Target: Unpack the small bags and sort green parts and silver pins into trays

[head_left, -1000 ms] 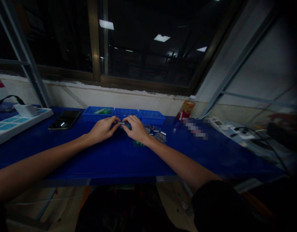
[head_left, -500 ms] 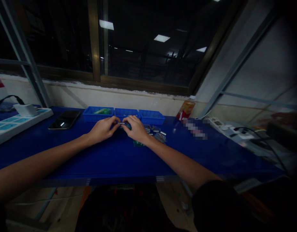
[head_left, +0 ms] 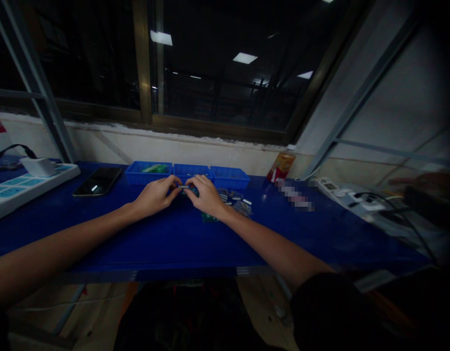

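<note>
Above the blue table (head_left: 151, 243), both hands meet at a small pale, bar-shaped part (head_left: 183, 186). My left hand (head_left: 154, 196) pinches its left end between thumb and fingers. From the other side, my right hand (head_left: 206, 195) is closed on the right end, thumb below and fingers above. Something dark and bluish shows just under the part, too small to make out. Beneath my right wrist lies a green circuit board (head_left: 209, 218), partly covered. Several small silvery pieces (head_left: 247, 201) and a clear plastic bag (head_left: 243, 209) lie beside that wrist.
Three blue bins stand along the back: the left bin (head_left: 131, 176) holds something green, then a middle bin (head_left: 181, 168) and a right bin (head_left: 230, 183). A phone (head_left: 98, 182) and a power strip (head_left: 12, 197) lie left. A red-and-gold packet (head_left: 281, 167) stands back right.
</note>
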Action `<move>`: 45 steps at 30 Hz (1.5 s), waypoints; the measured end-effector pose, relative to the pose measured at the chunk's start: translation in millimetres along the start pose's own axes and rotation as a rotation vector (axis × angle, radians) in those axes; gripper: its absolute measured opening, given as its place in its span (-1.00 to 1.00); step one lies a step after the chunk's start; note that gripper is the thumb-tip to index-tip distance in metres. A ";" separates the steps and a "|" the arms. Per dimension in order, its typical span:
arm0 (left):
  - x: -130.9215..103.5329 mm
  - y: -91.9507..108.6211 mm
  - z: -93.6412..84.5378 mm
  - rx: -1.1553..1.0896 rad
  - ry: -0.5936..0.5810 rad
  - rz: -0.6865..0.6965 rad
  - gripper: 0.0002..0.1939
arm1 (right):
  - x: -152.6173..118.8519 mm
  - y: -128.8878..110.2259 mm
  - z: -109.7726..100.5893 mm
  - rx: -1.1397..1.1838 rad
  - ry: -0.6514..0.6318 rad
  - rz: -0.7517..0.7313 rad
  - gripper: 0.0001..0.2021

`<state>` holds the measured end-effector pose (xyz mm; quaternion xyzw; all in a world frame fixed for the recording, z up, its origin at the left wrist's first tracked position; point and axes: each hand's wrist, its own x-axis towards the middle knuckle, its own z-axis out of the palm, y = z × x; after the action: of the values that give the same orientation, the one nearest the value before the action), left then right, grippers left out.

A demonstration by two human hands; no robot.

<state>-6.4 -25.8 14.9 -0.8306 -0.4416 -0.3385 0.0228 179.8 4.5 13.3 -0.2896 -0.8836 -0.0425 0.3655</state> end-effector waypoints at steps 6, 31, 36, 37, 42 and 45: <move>0.2 -0.7 0.3 -0.004 -0.005 0.008 -0.78 | 0.1 -1.2 -0.6 0.002 -0.007 0.007 -0.91; -0.9 -1.7 2.1 -0.006 -0.013 -0.005 -0.75 | 1.2 -0.3 -0.5 -0.009 0.008 -0.002 -0.92; -0.3 -3.0 2.0 0.001 -0.013 -0.011 -0.79 | 1.0 -0.9 -0.5 -0.006 0.001 0.002 -0.91; -0.4 -3.4 2.2 0.001 -0.013 -0.007 -0.79 | 0.9 -1.0 -0.8 -0.004 -0.002 0.002 -0.91; -0.8 -4.9 3.9 0.018 -0.011 -0.008 -0.80 | 1.2 -1.3 -3.1 0.008 -0.014 0.001 -0.91; -1.0 -4.7 4.7 0.028 -0.004 -0.014 -0.80 | 1.5 -1.6 -3.7 0.007 -0.012 -0.009 -0.89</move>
<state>-7.8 -22.0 9.5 -0.8277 -0.4520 -0.3310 0.0315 180.4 2.8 17.2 -0.2849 -0.8871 -0.0394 0.3610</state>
